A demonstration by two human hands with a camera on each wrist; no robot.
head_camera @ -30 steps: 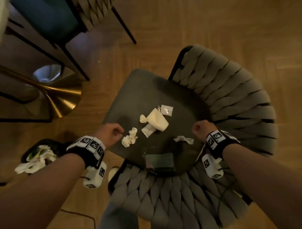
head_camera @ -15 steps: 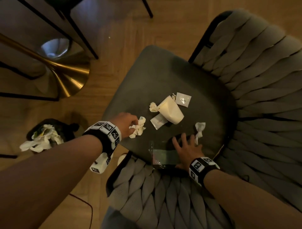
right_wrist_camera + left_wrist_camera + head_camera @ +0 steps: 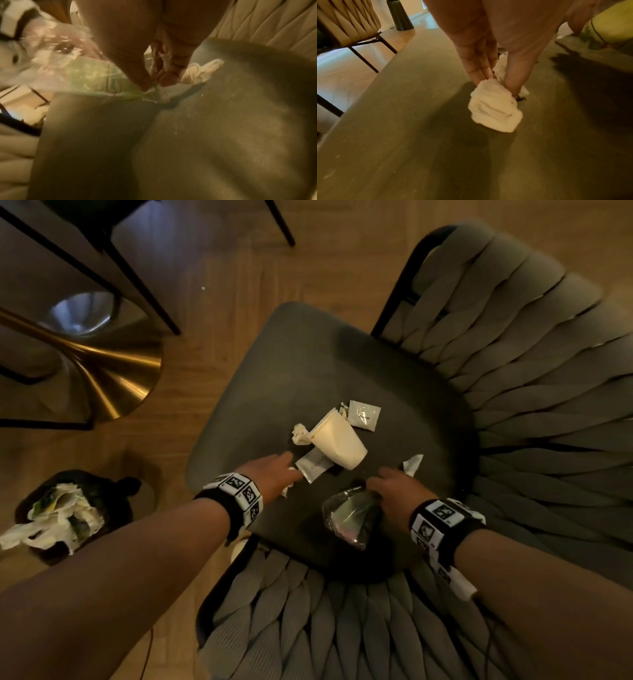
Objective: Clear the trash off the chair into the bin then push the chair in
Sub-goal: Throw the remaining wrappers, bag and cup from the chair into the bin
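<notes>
Trash lies on the dark grey chair seat (image 3: pixel 308 364): a paper cup (image 3: pixel 337 441) on its side, a small sachet (image 3: pixel 363 415), a tissue wad (image 3: pixel 300 434), a flat packet (image 3: pixel 313 469) and a tissue strip (image 3: pixel 412 463). My left hand (image 3: pixel 274 474) pinches a crumpled white tissue (image 3: pixel 494 106) between thumb and fingertips (image 3: pixel 481 75), just above the seat and beside the flat packet. My right hand (image 3: pixel 394 491) pinches one end of a clear plastic wrapper (image 3: pixel 352 515) with green inside; the right wrist view shows the wrapper (image 3: pixel 85 73) hanging from the fingers (image 3: pixel 168 78).
A black bin (image 3: pixel 113 501) stuffed with paper and wrappers stands on the wooden floor left of the chair. The woven backrest (image 3: pixel 531 405) curves around the right and near sides. A brass table base (image 3: pixel 102 378) and dark chair legs (image 3: pixel 137 289) stand at far left.
My left hand took hold of the crumpled tissue and carried it right toward the flat packet. My right hand went from flat on the plastic wrapper to pinching it and lifting one end.
</notes>
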